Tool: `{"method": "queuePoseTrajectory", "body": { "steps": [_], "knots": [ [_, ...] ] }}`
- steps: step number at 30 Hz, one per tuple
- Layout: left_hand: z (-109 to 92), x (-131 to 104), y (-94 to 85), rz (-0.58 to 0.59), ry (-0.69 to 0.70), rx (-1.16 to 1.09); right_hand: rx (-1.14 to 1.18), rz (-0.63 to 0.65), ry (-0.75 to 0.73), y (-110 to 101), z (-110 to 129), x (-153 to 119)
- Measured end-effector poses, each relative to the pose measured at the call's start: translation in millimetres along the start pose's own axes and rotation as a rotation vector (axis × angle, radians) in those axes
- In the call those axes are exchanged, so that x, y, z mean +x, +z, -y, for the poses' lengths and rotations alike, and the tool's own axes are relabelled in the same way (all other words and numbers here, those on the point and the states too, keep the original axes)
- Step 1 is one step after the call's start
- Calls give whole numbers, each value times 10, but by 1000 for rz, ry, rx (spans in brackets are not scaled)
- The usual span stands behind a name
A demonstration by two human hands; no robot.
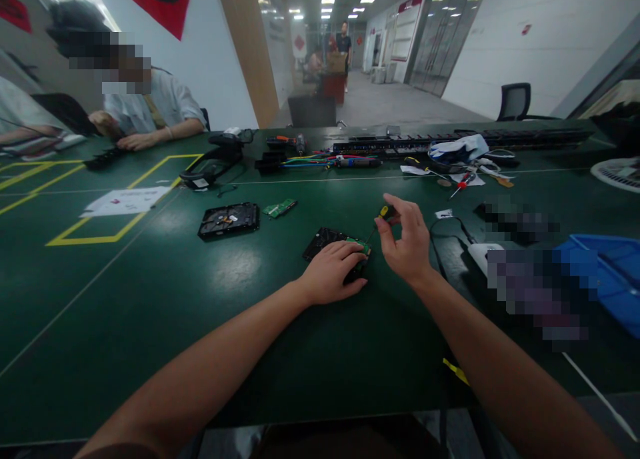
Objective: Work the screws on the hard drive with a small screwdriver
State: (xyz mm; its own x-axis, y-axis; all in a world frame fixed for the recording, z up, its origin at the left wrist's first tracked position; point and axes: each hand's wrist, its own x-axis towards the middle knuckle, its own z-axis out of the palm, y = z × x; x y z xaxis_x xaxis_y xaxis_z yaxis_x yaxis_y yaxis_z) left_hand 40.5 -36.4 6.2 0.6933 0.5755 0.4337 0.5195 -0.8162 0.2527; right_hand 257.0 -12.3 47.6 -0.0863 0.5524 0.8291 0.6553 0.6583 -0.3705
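Note:
A black hard drive (320, 241) with a green circuit board on its upper face lies on the table in front of me. My left hand (331, 272) rests over its right part, fingers curled across the board and thumb at the near edge, holding it down. Between the thumb and fingers of my right hand (407, 244) is a small screwdriver (385, 212) with a yellow and black handle. Its thin shaft slants down to the board near my left fingertips; the exact tip contact is too small to make out. Farther left lie another hard drive (229, 220) and a loose green circuit board (281, 208).
Cables and tools, including a red screwdriver (463, 184), lie along the back of the green table (260, 352). At the right are a white power strip (480, 256) and a blue tray (610, 266). A co-worker (155, 106) sits at the far left.

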Motion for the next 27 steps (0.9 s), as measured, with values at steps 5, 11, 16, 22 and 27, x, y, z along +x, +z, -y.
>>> {"method": "queuePoseTrajectory", "body": {
  "steps": [5, 11, 16, 22, 27],
  "knots": [
    [8, 0, 13, 1, -7, 4, 90, 73, 38, 22, -11, -37],
    [7, 4, 10, 0, -1, 6, -6, 7, -2, 2, 12, 1],
    [-1, 6, 2, 0, -5, -6, -2, 41, 6, 2, -8, -2],
    [-2, -3, 6, -8, -3, 16, 26, 54, -2, -2, 39, -12],
    [-3, 4, -4, -6, 3, 7, 2, 4, -7, -14, 40, 16]
  ]
}}
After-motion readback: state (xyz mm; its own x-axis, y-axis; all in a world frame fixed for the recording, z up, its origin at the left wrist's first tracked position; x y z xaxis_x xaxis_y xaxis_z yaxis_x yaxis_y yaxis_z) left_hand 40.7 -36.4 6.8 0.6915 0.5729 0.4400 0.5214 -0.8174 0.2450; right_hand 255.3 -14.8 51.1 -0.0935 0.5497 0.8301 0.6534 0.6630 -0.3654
